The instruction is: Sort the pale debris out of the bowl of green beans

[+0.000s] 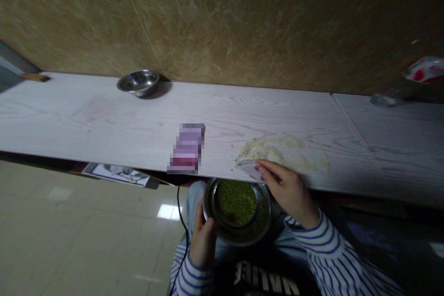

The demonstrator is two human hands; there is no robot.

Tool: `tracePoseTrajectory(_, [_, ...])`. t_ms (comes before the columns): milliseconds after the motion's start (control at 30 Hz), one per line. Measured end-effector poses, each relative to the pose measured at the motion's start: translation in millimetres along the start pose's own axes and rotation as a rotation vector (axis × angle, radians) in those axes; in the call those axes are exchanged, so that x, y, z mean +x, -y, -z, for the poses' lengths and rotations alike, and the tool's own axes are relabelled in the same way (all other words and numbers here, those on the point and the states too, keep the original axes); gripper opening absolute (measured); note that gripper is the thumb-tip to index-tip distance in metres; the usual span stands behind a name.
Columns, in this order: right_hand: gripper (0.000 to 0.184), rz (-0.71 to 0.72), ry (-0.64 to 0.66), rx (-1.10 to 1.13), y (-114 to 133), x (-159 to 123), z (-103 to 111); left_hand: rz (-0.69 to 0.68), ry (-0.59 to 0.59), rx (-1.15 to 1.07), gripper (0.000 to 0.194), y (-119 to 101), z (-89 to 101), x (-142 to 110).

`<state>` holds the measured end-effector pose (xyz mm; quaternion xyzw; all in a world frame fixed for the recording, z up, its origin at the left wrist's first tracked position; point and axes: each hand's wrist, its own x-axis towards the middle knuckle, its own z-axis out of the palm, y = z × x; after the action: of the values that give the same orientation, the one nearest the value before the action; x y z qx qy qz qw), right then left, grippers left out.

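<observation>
My left hand (204, 237) grips the left rim of a steel bowl (265, 222), which rests on my lap just under the table edge. Small green beans (236, 201), like mung beans, lie in it. My right hand (289, 189) pinches a thin, see-through, round-edged plastic piece (249, 168) flat near the table's front edge. Its exact kind is unclear. Touching or right beside its far edge is a spread of white grains (287, 145), like rice, with dark specks mostly on the left side.
A phone-like flat object (187, 148), blurred out, lies left of the grains on the white table (104, 125). Toward the wall stand a small steel bowl (139, 84) and, far right, a clear bottle (398, 90) with a red-and-white label. A black cable (181, 210) hangs by my left arm.
</observation>
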<state>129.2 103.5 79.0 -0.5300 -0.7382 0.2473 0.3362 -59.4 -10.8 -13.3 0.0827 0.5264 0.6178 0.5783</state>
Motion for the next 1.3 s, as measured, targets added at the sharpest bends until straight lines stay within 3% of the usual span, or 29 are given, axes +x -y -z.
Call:
tracePoseTrajectory(500, [0.028, 0.007, 0.013, 0.018, 3.9, -3.6, 2.9, 0.025, -0.038, 0.031, 0.063, 4.5, 3.7, 1.0])
tracePoseTrajectory(867, [0.030, -0.058, -0.057, 0.005, -8.4, -0.7, 6.1, -0.009, -0.025, 0.049, 0.058, -0.1, -2.1, 0.5])
tracePoseTrajectory(1300, [0.030, -0.039, -0.004, 0.017, -3.1, -0.8, 4.2, 0.028, -0.015, 0.002, 0.059, 4.1, 3.2, 2.6])
